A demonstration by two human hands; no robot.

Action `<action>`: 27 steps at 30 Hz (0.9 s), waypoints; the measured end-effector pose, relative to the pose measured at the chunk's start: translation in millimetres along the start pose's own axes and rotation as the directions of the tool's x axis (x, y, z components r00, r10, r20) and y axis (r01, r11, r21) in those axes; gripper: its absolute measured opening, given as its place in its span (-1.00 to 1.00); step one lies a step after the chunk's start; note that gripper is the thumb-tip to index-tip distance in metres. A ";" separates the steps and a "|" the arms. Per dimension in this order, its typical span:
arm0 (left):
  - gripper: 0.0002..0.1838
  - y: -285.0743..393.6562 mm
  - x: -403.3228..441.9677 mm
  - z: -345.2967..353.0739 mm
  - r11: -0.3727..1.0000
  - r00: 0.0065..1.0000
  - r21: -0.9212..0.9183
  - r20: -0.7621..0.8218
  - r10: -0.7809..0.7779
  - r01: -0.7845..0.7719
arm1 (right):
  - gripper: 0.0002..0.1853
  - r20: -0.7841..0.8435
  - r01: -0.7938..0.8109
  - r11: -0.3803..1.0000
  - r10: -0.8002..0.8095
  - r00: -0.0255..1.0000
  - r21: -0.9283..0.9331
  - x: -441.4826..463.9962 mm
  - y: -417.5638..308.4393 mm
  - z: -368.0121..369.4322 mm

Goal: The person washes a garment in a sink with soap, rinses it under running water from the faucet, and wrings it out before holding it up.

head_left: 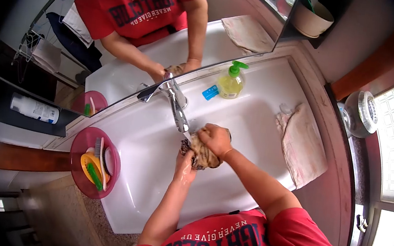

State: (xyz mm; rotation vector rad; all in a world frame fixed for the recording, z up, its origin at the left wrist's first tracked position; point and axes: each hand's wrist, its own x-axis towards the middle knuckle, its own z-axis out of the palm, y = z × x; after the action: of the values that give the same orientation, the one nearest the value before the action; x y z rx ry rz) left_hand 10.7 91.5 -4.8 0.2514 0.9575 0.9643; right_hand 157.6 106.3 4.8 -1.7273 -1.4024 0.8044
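Note:
Under the chrome faucet [177,108], a bunched, wet-looking brown cloth item [205,157] with dark patterned parts is held between both hands over the white sink [249,177]. My left hand [185,164] grips its lower left side, with the fingers partly hidden beneath it. From above, my right hand [217,139] closes on the upper right part, its fingers curled into the fabric. Water from the spout seems to run onto the item, and my left wrist looks wet. What kind of cloth article it is I cannot make out.
Behind the faucet, a soap pump bottle [231,84] stands beside a small blue object [210,92]. A pale towel [301,144] drapes over the right rim. At left sits a pink basin [76,158] with brushes. The mirror [207,36] edges the sink's back.

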 end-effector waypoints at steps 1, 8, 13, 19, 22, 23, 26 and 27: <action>-0.55 1.6 -4.6 -9.4 0.995 1.000 0.099 0.029 0.013 -0.015 | -0.68 0.000 0.002 0.999 -0.002 1.000 0.051 1.4 9.6 -6.0; -0.32 35.7 -3.6 -91.2 0.464 0.991 0.879 -0.131 0.010 0.112 | -0.60 -0.173 -0.190 0.918 0.136 0.975 -0.349 -2.0 59.4 -35.6; -0.24 34.8 -3.9 -48.7 0.815 0.981 0.576 -0.186 0.058 0.061 | -0.45 -0.013 -0.183 0.955 0.185 0.983 -0.233 -22.1 42.4 16.7; -0.23 25.3 26.6 -65.3 0.939 0.923 0.115 0.180 -0.341 0.325 | -0.73 0.263 0.221 0.964 -0.254 0.931 0.148 -51.6 -28.7 40.8; -0.20 32.8 -4.7 -21.4 0.942 0.908 -0.034 0.281 -0.311 0.334 | -0.80 0.269 0.338 0.937 -0.350 0.897 0.095 -72.2 -66.6 31.8; -0.29 26.4 -6.7 -12.9 0.952 0.930 -0.065 0.242 -0.277 0.300 | -0.81 0.252 0.410 0.912 -0.394 0.884 -0.012 -74.7 -67.8 35.2; -0.44 1.5 25.1 -36.7 0.969 0.939 -0.072 0.271 -0.210 0.238 | -0.80 0.241 0.508 0.837 -0.460 0.854 -0.202 -69.0 -59.1 35.8; -0.47 -12.6 53.1 -60.9 0.978 0.928 -0.044 0.328 -0.179 0.204 | -0.81 0.194 0.484 0.852 -0.450 0.872 -0.200 -61.6 -52.0 38.5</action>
State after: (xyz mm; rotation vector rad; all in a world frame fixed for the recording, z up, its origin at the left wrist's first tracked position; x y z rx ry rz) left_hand -18.2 113.1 -78.2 0.2369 0.6292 0.7499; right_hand 86.8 58.2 30.1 -1.4181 -1.9881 0.5008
